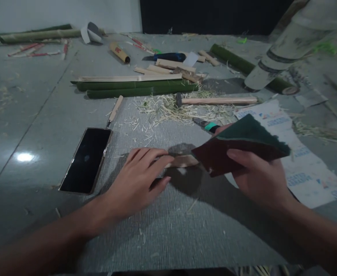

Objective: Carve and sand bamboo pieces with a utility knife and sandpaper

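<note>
The left hand (139, 180) lay low in the middle of the frame, fingers stretched over the near end of a pale strip (183, 161) and thumb tucked against its lower edge. Its grip was narrow, closed on the strip and holding it flat on the grey mat (162, 230). The strip sat at the centre of the frame, between the two hands, and its far end ran under the sandpaper (237, 147).

The right hand (257, 180), lower right of centre, held that sandpaper, a folded sheet that was dark red below and dark green on top. Thumb on the red face and fingers behind made a tight grip on the sheet. The sheet's lower corner met the strip, and its shadow fell on the mat.

A dark phone (86, 159) lay left of the left hand, at the mat's edge. Just above it lay a knife (115, 109) with a wooden handle. Shavings (171, 109) were scattered above the hands, with a hammer (217, 101) lying across their upper edge. Green poles (136, 88) and split slats lay further up. A printed paper (301, 161) was spread at the right, partly under the right hand. A thick bamboo trunk (289, 42) crossed the upper right corner, blurred.
</note>
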{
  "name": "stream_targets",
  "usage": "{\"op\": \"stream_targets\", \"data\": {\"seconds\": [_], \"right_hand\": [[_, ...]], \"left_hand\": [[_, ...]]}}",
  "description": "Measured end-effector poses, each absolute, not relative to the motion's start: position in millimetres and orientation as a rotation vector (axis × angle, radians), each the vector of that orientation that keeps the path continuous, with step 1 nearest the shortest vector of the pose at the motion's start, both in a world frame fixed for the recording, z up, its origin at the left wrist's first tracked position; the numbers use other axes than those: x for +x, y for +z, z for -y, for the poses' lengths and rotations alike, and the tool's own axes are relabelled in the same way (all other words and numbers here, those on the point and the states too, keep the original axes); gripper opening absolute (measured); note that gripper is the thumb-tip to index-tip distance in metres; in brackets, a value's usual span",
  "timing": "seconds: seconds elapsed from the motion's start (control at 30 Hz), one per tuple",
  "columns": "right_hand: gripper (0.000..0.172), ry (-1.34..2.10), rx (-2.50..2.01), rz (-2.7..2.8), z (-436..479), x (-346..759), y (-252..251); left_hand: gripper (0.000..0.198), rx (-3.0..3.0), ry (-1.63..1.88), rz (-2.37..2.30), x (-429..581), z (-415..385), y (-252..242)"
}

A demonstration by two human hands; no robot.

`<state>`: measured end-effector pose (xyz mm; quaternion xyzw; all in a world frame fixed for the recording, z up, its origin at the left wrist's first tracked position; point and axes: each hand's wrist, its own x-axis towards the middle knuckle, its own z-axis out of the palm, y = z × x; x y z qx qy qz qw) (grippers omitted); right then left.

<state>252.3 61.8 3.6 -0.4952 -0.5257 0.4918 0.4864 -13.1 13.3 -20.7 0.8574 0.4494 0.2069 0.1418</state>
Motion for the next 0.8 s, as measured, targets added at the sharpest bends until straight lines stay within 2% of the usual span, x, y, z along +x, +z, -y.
{"op": "stream_targets", "data": {"seconds": [0.13, 0.37, 0.53, 0.7, 0.8], "right_hand": [[0.012, 1.305, -1.138, 1.123, -62.6, 248.7, 7.5], [0.007, 1.275, -1.115, 1.171, -63.9, 252.7, 3.1], [0.013, 1.301, -1.032, 1.131, -68.6, 253.1, -3.7], [0.022, 1.342, -1.006, 1.133, -69.5, 256.2, -7.8], [0.027, 1.316, -0.991, 1.184, -68.8, 257.7, -8.1]], "left_hand": [[0.024, 2.512, 0.576, -1.278, -13.8, -15.3, -23.5], [0.033, 2.205, 0.695, -1.311, -16.0, -10.9, -9.6], [0.011, 1.652, 0.739, -1.264, -16.4, -17.6, 7.2], [0.017, 1.252, 0.772, -1.049, -13.3, -17.6, 7.8], [0.020, 1.472, 0.806, -1.209, -14.8, -16.4, 5.4]]}}
